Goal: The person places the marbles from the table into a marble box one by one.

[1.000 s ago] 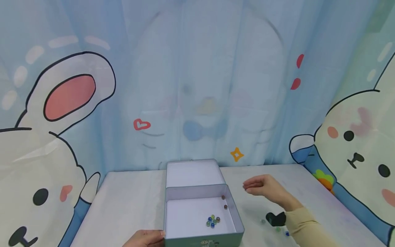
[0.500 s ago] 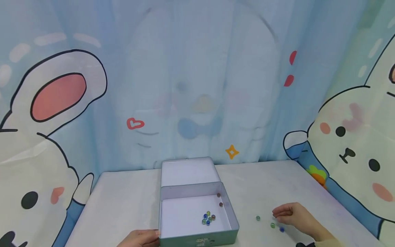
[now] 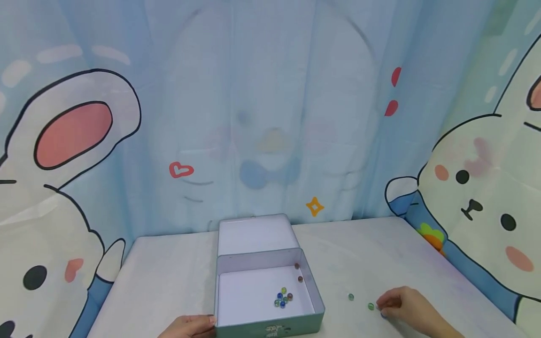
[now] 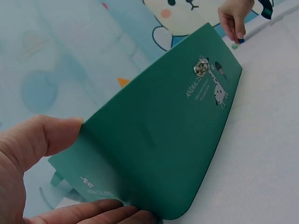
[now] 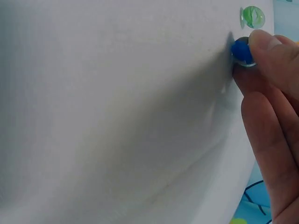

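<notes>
A green tin box [image 3: 249, 331] with a pale inside stands at the front of the table. Its near left corner is gripped by my left hand [image 3: 188, 326]; in the left wrist view the thumb lies on the rim and the fingers on the lower side. My right hand [image 3: 407, 307] is down at the table to the right of the box. Between its thumb and forefinger it pinches a blue marble [image 5: 241, 50]. A green marble [image 5: 254, 17] lies just beside those fingertips. Several marbles [image 3: 282, 298] sit inside the box, mostly in one cluster.
The box's lid [image 3: 255, 234] leans open at the back. Another greenish marble [image 3: 351, 296] rests on the white-covered table [image 3: 177, 272], between box and right hand. A blue curtain [image 3: 270, 94] with cartoon rabbits hangs behind.
From beside the box, my right hand has moved down and right to the loose marbles and taken hold of the blue one. My left hand stays at the box corner. The head view has shifted slightly.
</notes>
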### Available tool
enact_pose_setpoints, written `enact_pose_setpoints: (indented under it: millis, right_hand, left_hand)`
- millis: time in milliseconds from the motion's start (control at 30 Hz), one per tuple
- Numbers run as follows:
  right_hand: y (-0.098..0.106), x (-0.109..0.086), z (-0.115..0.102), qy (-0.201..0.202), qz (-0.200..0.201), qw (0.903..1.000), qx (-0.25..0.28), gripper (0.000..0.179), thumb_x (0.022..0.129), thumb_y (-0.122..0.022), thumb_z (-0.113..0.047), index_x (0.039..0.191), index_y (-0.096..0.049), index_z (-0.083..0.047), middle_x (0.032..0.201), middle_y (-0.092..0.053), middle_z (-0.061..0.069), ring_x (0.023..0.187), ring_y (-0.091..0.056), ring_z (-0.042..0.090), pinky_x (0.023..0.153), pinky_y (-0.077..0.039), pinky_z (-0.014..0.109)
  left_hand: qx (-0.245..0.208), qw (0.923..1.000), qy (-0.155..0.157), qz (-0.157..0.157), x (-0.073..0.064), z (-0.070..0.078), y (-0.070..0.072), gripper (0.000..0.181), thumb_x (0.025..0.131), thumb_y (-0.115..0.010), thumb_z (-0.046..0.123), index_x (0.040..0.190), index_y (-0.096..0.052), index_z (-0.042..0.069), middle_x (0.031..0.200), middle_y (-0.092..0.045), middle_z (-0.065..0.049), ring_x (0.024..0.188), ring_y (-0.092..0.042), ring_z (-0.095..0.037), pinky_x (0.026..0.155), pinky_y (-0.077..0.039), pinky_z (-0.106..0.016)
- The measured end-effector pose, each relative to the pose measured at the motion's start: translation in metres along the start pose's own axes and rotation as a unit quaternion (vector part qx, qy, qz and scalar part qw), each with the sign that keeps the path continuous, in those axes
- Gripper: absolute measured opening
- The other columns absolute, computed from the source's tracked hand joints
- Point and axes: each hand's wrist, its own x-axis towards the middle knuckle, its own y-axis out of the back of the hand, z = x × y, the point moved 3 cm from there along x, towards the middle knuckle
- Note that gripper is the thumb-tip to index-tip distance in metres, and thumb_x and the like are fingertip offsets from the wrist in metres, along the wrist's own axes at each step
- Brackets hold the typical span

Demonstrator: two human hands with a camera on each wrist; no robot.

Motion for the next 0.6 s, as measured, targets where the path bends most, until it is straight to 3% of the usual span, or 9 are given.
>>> enact_pose_setpoints:
  millis: [100,167,333,500,600]
  right_hand:
    - [0.001,0.000,0.002,-0.001,0.007,0.9997,0.024,0.018,0.084,-0.080,-0.004,0.102,-0.077,-0.002,0.093,-0.077,0.003,0.083,-0.068,0.016,0.080,-0.062,0.037]
    - [0.006,-0.001,0.003,-0.006,0.020,0.9974,0.069,0.022,0.085,-0.080,-0.007,0.106,-0.076,0.000,0.096,-0.078,0.007,0.086,-0.070,0.017,0.080,-0.063,0.036]
    - [0.025,0.003,-0.009,0.014,0.037,0.9833,0.178,0.045,0.090,-0.079,-0.023,0.123,-0.069,0.005,0.110,-0.078,0.013,0.099,-0.073,0.023,0.085,-0.063,0.036]
    - [0.026,0.010,-0.064,0.077,0.019,0.9790,0.188,0.050,0.091,-0.078,-0.031,0.126,-0.068,0.003,0.115,-0.077,0.011,0.104,-0.072,0.026,0.090,-0.062,0.040]
    - [0.016,0.015,-0.115,0.154,-0.005,0.9713,0.181,0.042,0.092,-0.078,-0.025,0.121,-0.071,0.004,0.112,-0.077,0.013,0.100,-0.074,0.025,0.088,-0.062,0.040]
  left_hand:
    - [-0.013,0.9999,0.002,-0.008,-0.001,0.000,-0.001,0.059,0.101,-0.060,0.035,0.133,-0.059,-0.015,0.127,-0.070,-0.023,0.112,-0.071,-0.024,0.094,-0.060,-0.038]
    - [-0.018,0.9997,-0.001,-0.013,-0.002,0.000,-0.001,0.060,0.101,-0.060,0.035,0.133,-0.058,-0.015,0.127,-0.071,-0.023,0.112,-0.071,-0.023,0.094,-0.060,-0.038]
    - [-0.018,0.9996,-0.008,-0.019,-0.002,0.000,-0.002,0.062,0.101,-0.060,0.036,0.135,-0.056,-0.017,0.128,-0.069,-0.024,0.115,-0.070,-0.025,0.095,-0.060,-0.037]
    - [-0.011,0.9999,-0.006,-0.007,0.000,-0.001,0.000,0.061,0.100,-0.062,0.037,0.132,-0.059,-0.016,0.126,-0.071,-0.023,0.112,-0.071,-0.023,0.094,-0.060,-0.036]
    - [-0.016,0.9998,-0.009,-0.006,0.001,-0.003,-0.001,0.061,0.100,-0.062,0.036,0.132,-0.059,-0.015,0.124,-0.072,-0.021,0.111,-0.071,-0.022,0.093,-0.061,-0.035]
